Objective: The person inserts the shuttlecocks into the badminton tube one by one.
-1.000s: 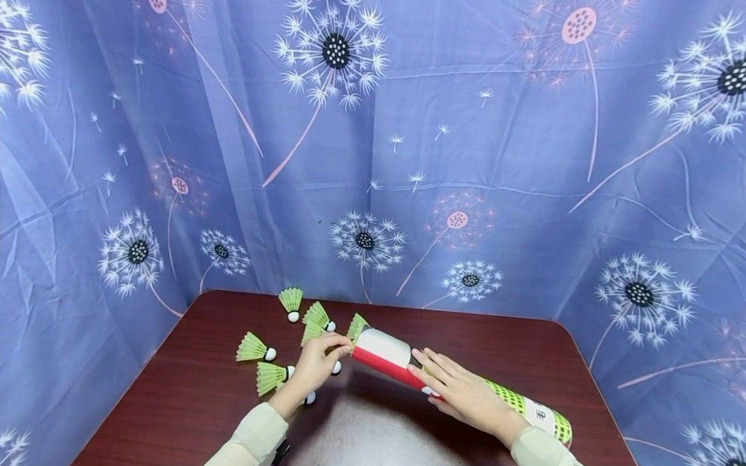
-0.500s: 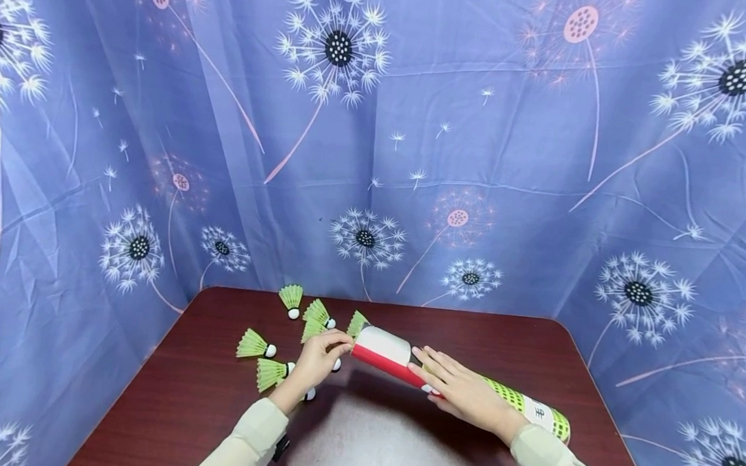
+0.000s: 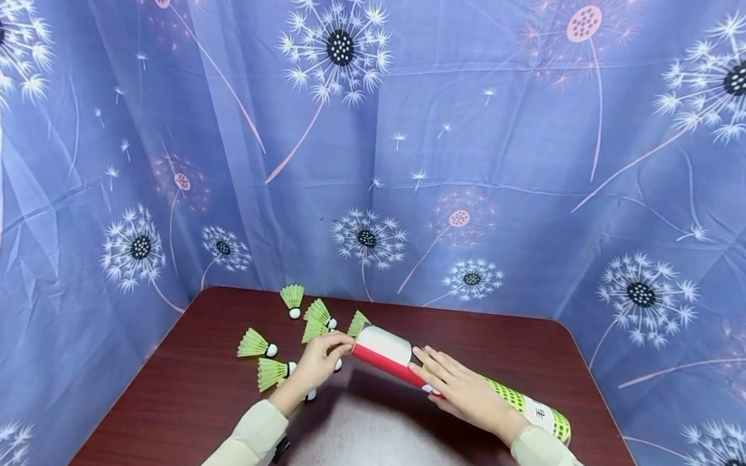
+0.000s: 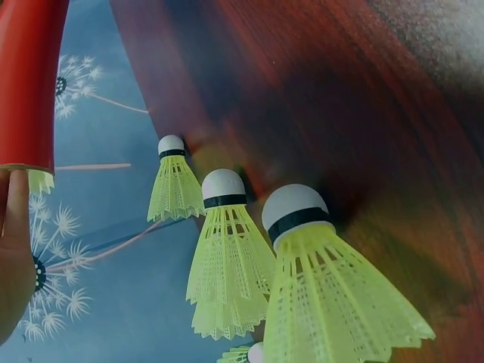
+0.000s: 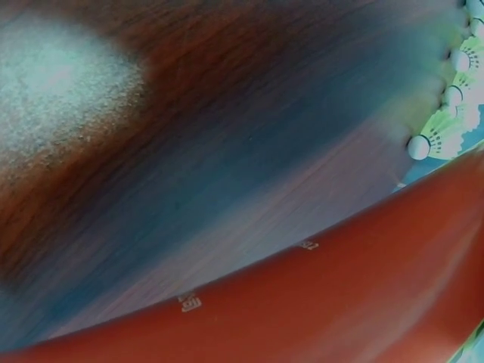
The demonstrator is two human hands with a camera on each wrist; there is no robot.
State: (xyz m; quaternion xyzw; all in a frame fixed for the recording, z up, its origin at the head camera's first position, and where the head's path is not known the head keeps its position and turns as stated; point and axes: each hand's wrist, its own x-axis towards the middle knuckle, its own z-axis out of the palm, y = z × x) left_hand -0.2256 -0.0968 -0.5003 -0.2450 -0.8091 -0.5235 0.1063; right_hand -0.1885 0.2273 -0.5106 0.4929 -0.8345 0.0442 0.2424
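A shuttlecock tube (image 3: 381, 350), red and white at one end and green-checked at the other, lies slantwise between both hands in the head view. At its left end, my left hand (image 3: 320, 358) pinches the rim with thumb and fingertips. The left wrist view shows these fingers (image 4: 15, 204) reaching the mouth of the red tube (image 4: 30, 83). My right hand (image 3: 466, 394) holds the tube around its middle, fingers spread over the top. What lies inside the tube is hidden. Just behind its left end, a yellow-green shuttlecock (image 3: 357, 321) partly shows.
Several yellow-green shuttlecocks with white heads lie left of the tube, such as one shuttlecock (image 3: 254, 343) at the far left and another shuttlecock (image 3: 292, 299) near the back edge. The dark red table (image 3: 176, 391) meets a blue dandelion-patterned curtain (image 3: 376, 144) at the back and sides.
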